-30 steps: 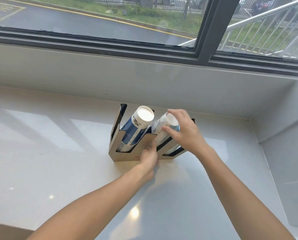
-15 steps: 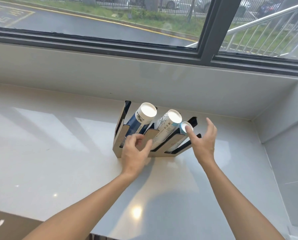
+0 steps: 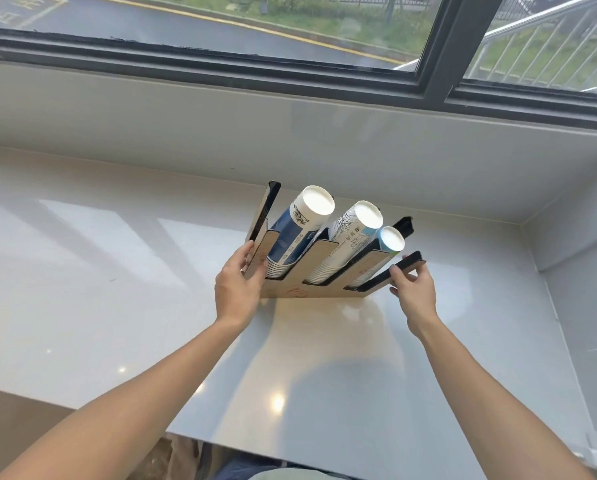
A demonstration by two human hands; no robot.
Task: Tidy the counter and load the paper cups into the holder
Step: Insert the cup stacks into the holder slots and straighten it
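On glossy white counter (image 3: 82, 289): left hand (image 3: 236, 289) and right hand (image 3: 413, 292) each grip slotted cardboard cup holder (image 3: 319, 291) ends; three cylindrical paper-cup stacks (image 3: 299, 233) loaded.

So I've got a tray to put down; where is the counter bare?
Bare counter lies left of the cup holder, and a narrower patch between it and the right wall. Crowded at the holder, with the left hand and right hand on its ends.

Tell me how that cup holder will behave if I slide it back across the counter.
The holder probably slides easily on the glossy counter. It looks light. The tall cup stacks lean back, so a sharp shove might shift them.
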